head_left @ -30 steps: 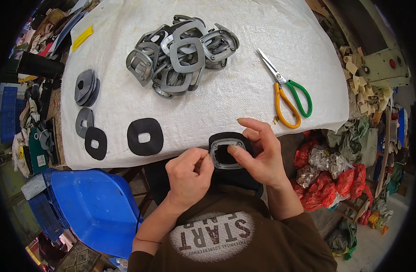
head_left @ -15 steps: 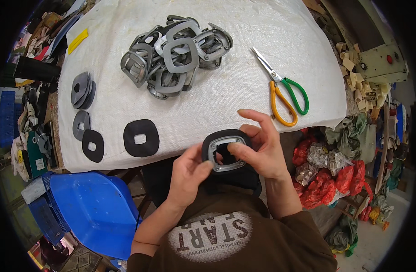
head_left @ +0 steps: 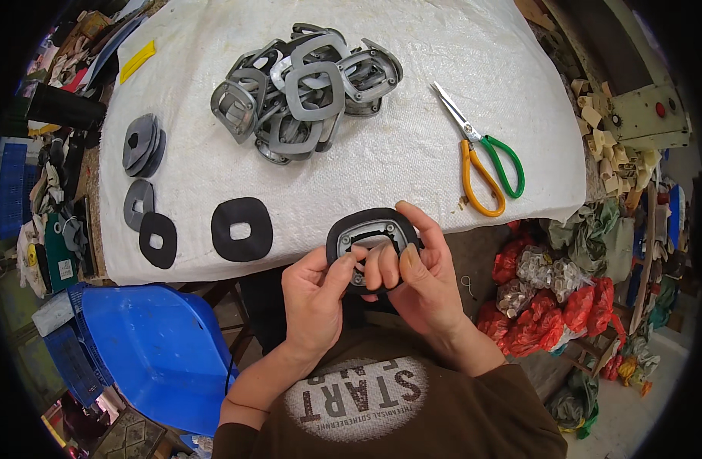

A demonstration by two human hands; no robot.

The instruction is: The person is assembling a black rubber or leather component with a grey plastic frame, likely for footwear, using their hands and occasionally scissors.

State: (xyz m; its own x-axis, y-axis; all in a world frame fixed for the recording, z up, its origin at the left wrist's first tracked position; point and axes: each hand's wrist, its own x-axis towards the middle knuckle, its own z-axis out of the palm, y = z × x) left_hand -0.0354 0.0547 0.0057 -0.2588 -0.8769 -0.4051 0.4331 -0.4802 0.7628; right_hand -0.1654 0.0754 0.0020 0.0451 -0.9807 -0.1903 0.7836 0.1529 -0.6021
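Note:
Just off the table's near edge, both hands hold a rounded-square grey frame (head_left: 370, 226) with small screw bosses at its corners. A black fabric piece (head_left: 336, 239) wraps round its outer rim. My left hand (head_left: 314, 297) pinches the frame's near left side, thumb and fingertips at the inner edge. My right hand (head_left: 426, 284) grips the right side, with some fingers curled through the central opening and the index finger along the outer rim. Two flat black fabric pieces with square holes, a bigger one (head_left: 222, 231) and a smaller one (head_left: 151, 254), lie to the left.
A heap of grey frames (head_left: 314, 90) sits mid-table on a white woven sheet (head_left: 397, 164). Scissors (head_left: 473, 135) with orange and green handles lie right. Grey pieces (head_left: 140, 144) are stacked left. A blue tub (head_left: 148, 344) stands lower left; red plastic bags (head_left: 531, 325) lie lower right.
The frame has tilted and moved slightly left. My right fingers have curled into its opening, and my left fingertips have shifted to its inner edge. The view has shifted slightly.

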